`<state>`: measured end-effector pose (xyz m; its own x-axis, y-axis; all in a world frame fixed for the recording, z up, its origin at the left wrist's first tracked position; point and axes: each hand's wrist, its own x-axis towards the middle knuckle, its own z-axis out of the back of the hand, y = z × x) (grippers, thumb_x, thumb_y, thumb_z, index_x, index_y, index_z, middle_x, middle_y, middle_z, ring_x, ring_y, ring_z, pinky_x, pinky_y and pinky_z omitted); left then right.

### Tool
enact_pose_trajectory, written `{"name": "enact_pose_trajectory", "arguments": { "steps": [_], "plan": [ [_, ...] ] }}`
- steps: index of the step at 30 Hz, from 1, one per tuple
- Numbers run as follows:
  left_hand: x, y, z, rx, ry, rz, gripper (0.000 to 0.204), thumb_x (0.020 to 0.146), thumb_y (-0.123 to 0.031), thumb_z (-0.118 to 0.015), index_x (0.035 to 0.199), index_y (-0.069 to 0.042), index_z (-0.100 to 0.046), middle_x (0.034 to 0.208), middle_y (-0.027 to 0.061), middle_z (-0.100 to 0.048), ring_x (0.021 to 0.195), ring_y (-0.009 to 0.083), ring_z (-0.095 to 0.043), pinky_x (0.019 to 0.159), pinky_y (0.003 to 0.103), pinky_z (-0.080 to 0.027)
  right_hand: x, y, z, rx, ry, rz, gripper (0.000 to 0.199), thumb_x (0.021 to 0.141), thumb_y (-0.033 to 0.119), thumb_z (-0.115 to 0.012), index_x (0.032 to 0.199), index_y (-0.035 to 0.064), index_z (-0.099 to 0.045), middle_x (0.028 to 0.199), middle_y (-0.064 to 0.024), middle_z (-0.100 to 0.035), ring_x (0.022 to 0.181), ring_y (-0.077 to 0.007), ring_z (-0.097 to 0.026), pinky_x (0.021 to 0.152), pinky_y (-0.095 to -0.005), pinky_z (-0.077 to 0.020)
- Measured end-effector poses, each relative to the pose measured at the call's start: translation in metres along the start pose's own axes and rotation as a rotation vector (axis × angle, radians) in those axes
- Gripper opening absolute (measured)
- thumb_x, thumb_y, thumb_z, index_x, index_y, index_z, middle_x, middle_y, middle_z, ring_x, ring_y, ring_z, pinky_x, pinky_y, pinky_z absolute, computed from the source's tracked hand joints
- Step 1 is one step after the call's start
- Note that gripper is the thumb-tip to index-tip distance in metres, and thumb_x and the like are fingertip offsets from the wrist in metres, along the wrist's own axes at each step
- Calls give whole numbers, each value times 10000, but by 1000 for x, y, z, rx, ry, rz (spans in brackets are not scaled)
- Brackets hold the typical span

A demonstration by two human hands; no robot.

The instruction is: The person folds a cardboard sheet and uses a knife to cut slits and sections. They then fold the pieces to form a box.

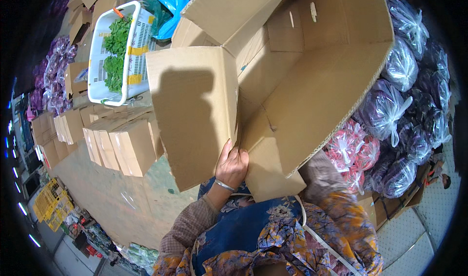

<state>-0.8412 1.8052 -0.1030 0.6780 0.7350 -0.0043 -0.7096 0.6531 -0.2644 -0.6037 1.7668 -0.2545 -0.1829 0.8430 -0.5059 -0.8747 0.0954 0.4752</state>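
Observation:
A large open cardboard box [312, 86] is tilted in front of me, its inside facing me. One wide flap [183, 110] spreads out to the left with a dark shadow on it. My left hand [232, 168], with a bracelet at the wrist, is closed on the box at the corner where this flap meets a smaller near flap [273, 178]. The right sleeve [331, 183] passes behind the box's right side, which hides my right hand.
To the left stands a white plastic basket [108, 98] with leafy greens [117, 57]. Several closed cartons [131, 147] stand nearer. Clear bags of dark purple produce [382, 108] and red-and-white produce [348, 147] are piled at right. A blue plastic bag [170, 5] lies behind the basket.

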Motion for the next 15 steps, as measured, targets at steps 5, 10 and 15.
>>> {"name": "enact_pose_trajectory", "arguments": {
  "steps": [5,10,15],
  "plan": [
    [7,16,9,14,-3,-27,74,698,-77,-498,745,-22,-514,674,106,-591,776,199,-584,903,412,-403,20,-2,-8,-44,71,-41,199,775,148,-460,895,15,-546,865,-204,-597,799,-316,-592,698,-389,-472],
    [11,26,19,44,-9,11,82,697,-79,-499,763,-33,-517,697,104,-603,803,196,-587,907,406,-393,24,-4,-15,-67,106,-57,214,791,161,-454,921,11,-533,883,-211,-594,818,-322,-589,706,-393,-472],
    [-3,19,4,32,70,-14,124,710,-88,-500,815,-23,-513,723,94,-598,852,190,-575,927,399,-373,57,-6,-33,-109,164,-90,230,807,174,-447,946,7,-521,900,-218,-592,837,-327,-587,715,-397,-471]
  ]
}}
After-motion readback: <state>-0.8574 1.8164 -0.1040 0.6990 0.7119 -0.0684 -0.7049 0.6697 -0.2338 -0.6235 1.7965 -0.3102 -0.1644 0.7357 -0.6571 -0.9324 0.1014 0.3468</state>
